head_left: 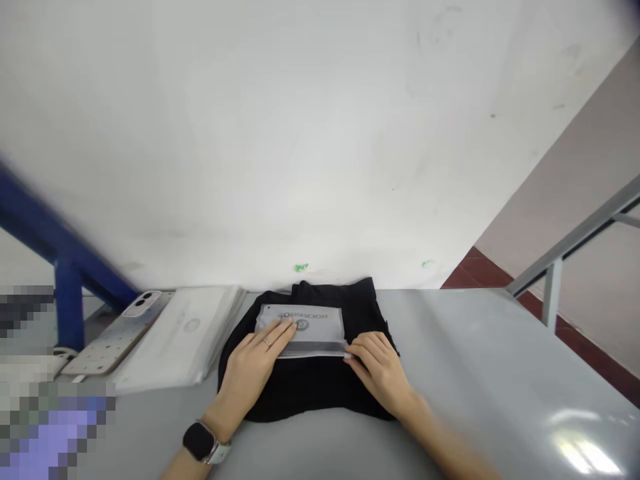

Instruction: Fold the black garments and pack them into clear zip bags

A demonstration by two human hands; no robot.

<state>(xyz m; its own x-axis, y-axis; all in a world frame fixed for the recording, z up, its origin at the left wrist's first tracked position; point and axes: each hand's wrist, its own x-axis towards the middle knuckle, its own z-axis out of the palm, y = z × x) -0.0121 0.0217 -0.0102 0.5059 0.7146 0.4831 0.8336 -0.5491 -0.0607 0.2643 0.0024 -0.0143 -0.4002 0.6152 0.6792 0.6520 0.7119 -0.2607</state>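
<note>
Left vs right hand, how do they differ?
The left hand wears a ring and a black watch; the right hand shows neither. The left hand lies on the gray packet; the right hand touches its lower corner. Both are bare and over the black cloth.

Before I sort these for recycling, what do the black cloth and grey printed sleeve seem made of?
The black cloth looks like soft matte fabric, from its rounded folds. The grey printed sleeve looks like frosted plastic film, from its faint sheen.
</note>
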